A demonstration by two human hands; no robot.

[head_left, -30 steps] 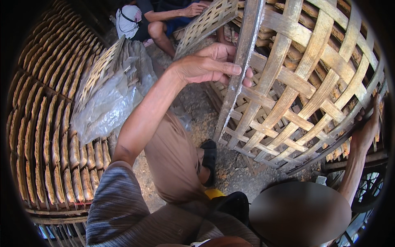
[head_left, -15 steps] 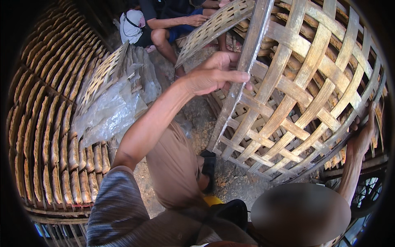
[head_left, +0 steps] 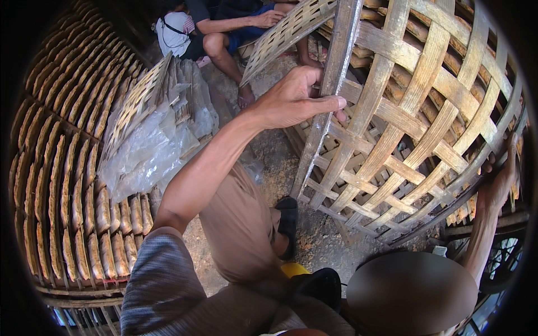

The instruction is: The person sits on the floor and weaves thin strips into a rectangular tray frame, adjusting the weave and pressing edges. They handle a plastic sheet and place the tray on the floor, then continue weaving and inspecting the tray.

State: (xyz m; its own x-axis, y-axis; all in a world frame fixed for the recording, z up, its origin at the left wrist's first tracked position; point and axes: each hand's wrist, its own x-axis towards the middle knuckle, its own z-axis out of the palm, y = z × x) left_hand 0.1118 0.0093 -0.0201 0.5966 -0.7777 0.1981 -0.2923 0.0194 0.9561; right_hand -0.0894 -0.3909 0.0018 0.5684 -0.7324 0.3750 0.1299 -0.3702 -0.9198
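- Head view: one large woven bamboo tray point(head_left: 426, 129) stands tilted on edge, centre-right; one smaller tray point(head_left: 288, 31) lies behind it.
- Left hand point(head_left: 294, 101): fingers curled closed around the tray's left rim.
- Right hand point(head_left: 501, 179): grips its right rim.

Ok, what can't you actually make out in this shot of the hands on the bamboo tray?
- Right hand, head view: fingers hidden behind the woven bamboo tray, and bent at the fisheye rim.
- Left hand: fingertips tucked behind the tray's wooden edge.
- Lower right: a blurred oval covers what is there.
- Seated person at top: cut off by the edge.
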